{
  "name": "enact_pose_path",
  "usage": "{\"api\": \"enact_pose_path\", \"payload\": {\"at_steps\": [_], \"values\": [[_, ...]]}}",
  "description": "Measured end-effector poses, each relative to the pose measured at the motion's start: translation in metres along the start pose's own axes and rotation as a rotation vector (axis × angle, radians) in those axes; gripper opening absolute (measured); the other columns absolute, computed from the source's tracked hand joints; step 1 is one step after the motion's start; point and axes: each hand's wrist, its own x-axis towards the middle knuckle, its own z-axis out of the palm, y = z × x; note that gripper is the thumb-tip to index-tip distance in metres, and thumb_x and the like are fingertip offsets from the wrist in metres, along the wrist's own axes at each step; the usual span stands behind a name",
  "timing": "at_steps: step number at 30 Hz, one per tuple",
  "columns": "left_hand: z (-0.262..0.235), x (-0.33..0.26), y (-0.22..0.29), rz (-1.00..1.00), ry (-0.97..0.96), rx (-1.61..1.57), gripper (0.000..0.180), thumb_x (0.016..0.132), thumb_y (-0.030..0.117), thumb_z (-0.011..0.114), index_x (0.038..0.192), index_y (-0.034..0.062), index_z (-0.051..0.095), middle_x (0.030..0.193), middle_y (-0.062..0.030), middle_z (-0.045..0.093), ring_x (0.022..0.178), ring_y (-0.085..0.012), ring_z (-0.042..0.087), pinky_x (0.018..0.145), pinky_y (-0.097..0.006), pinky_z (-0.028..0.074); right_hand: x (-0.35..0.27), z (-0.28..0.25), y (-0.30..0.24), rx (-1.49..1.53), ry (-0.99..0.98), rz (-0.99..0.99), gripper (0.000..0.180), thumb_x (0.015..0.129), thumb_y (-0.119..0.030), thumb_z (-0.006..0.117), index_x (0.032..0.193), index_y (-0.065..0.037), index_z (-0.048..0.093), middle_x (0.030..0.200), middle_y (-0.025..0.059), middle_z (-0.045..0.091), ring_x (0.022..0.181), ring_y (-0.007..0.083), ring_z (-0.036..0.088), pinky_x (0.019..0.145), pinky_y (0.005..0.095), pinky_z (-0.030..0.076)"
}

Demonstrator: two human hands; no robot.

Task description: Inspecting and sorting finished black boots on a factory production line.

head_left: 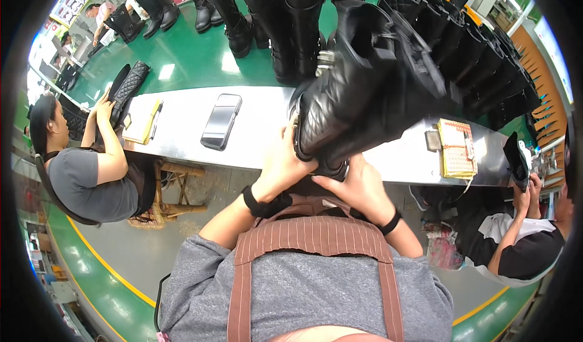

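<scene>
In front of me a pair of tall black boots [331,108] is held tilted, shafts leaning away to the upper right. The nearer boot has a quilted shaft, straps and metal buckles; the other boot [398,102] is partly blurred beside it. My left hand [285,163] is closed round the ankle area of the quilted boot, by a buckled strap. My right hand [361,187] grips low near the boots' foot ends, its thumb lying across the black leather. Some fingers of both hands are hidden behind the boots.
Beneath the boots runs a narrow pale worktable [182,129] with a phone [221,121], a yellow notepad [143,122] and a booklet [456,148]. Many black boots stand on the green surface [188,60] beyond. Seated co-workers on the left [91,172] and right [516,239] handle boots.
</scene>
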Motion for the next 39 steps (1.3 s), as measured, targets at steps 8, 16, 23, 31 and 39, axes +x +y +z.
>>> {"api": "enact_pose_path", "payload": {"at_steps": [8, 16, 23, 31, 39], "values": [[-0.031, -0.008, -0.02, 0.031, -0.308, -0.615, 0.109, 0.065, 0.019, 0.088, 0.146, -0.0073, 0.019, 0.138, -0.0247, 0.042, 0.135, -0.0355, 0.038, 0.114, -0.041, 0.026, -0.006, -0.01, 0.003, -0.08, -0.187, 0.075, 0.058, 0.068, -0.05, 0.082, 0.105, -0.006, 0.069, 0.1, 0.0172, 0.07, 0.086, 0.035, 0.068, 0.076, 0.0411, 0.054], [-0.068, -0.019, 0.036, 0.391, 0.055, -0.309, 0.16, 0.051, 0.035, 0.098, 0.148, 0.0029, -0.025, 0.157, -0.0293, 0.0, 0.147, -0.0406, 0.008, 0.119, -0.047, 0.012, 0.003, -0.011, -0.003, -0.108, -0.189, -0.141, 0.067, 0.074, -0.051, 0.077, 0.118, -0.002, 0.066, 0.084, 0.0176, 0.069, 0.071, 0.0354, 0.068, 0.063, 0.0412, 0.054], [-0.036, 0.01, 0.062, 0.35, 0.426, -0.471, 0.13, 0.066, 0.025, 0.091, 0.152, 0.0049, -0.005, 0.151, -0.025, 0.026, 0.139, -0.0353, 0.034, 0.112, -0.042, 0.033, 0.022, 0.014, -0.026, -0.34, -0.188, -0.345, 0.077, 0.076, -0.04, 0.078, 0.116, 0.019, 0.049, 0.075, 0.0231, 0.066, 0.063, 0.0355, 0.066, 0.055, 0.0384, 0.052], [-0.047, 0.018, 0.045, 0.171, 0.504, -0.603, 0.094, 0.072, 0.021, 0.086, 0.146, 0.0032, 0.031, 0.119, -0.0172, 0.063, 0.109, -0.0269, 0.064, 0.094, -0.035, 0.049, 0.019, 0.012, -0.008, -0.027, -0.134, -0.268, 0.057, 0.081, -0.021, 0.079, 0.121, 0.003, 0.047, 0.084, 0.0136, 0.07, 0.076, 0.0287, 0.071, 0.066, 0.0349, 0.055], [-0.05, 0.02, 0.05, 0.184, 0.494, -0.581, 0.098, 0.072, 0.02, 0.087, 0.147, 0.0038, 0.025, 0.127, -0.0197, 0.058, 0.118, -0.029, 0.059, 0.099, -0.037, 0.046, 0.023, -0.006, 0.026, 0.168, -0.215, -0.189, 0.053, 0.083, -0.01, 0.074, 0.129, -0.003, 0.048, 0.092, 0.0134, 0.071, 0.082, 0.0217, 0.072, 0.072, 0.0312, 0.053]]}}
